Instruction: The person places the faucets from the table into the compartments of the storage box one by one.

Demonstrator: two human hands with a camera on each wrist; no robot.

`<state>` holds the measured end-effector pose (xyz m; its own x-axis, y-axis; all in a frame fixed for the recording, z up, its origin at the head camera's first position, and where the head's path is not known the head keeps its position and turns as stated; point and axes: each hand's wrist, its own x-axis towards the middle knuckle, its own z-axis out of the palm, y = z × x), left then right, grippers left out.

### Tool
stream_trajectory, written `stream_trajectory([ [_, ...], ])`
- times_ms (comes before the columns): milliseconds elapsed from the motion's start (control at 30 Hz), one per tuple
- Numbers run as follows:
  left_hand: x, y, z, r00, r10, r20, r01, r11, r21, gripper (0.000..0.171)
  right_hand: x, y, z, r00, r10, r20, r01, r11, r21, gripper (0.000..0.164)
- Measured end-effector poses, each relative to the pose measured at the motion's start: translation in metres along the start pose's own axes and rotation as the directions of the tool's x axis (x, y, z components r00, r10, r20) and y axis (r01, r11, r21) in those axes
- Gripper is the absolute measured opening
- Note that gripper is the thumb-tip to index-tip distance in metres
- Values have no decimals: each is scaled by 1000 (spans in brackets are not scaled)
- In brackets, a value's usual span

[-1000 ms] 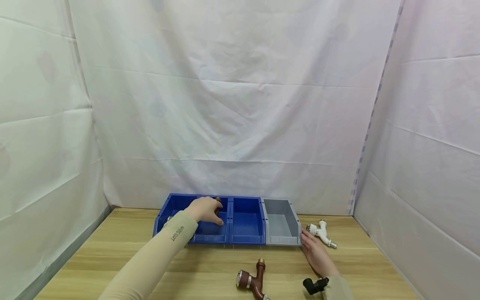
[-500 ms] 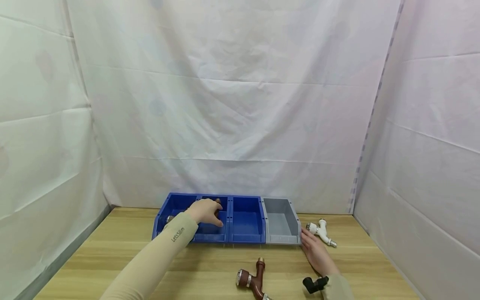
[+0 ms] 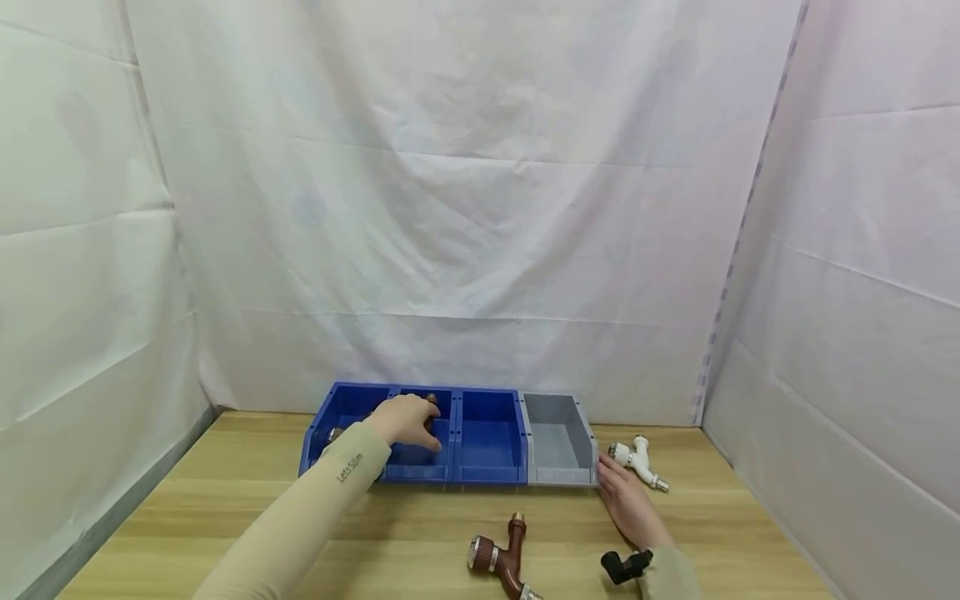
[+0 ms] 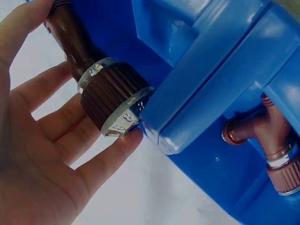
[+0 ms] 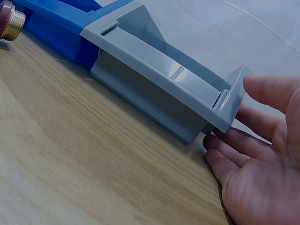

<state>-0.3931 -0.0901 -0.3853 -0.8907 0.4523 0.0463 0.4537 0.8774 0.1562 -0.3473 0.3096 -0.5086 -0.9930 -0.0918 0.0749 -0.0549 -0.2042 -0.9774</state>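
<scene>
White cloth hangs behind a wood-grain table, where three blue bins and a grey bin stand side by side. My left grip reaches over the second blue bin from the left, thumb on one side and fingers on the other, clamped on a brown tap; its ribbed handle sits at the divider, though whether they touch I cannot tell. My right grip, fingers extended, holds nothing and rests against the grey bin's outer side. A second brown tap lies on the table in front of the bins, a third brown tap in the leftmost bin, and a white tap just beyond my right fingers.
</scene>
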Motion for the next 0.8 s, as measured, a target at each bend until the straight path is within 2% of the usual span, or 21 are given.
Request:
stream_trajectory([
  [200,-1,4,-6,1000,-2,-3,2,1000,16,63,0,-1,-2,1000,3,-8,-3,1000,-22,60],
  [633,4,3,5,1000,-9,-1,9,1000,15,63,-3,-1,-3,1000,16,-9,-16,1000,-20,59],
  [800,8,2,3,1000,3,-22,-2,1000,21,63,0,-2,-3,1000,-8,-10,8,1000,-21,60],
])
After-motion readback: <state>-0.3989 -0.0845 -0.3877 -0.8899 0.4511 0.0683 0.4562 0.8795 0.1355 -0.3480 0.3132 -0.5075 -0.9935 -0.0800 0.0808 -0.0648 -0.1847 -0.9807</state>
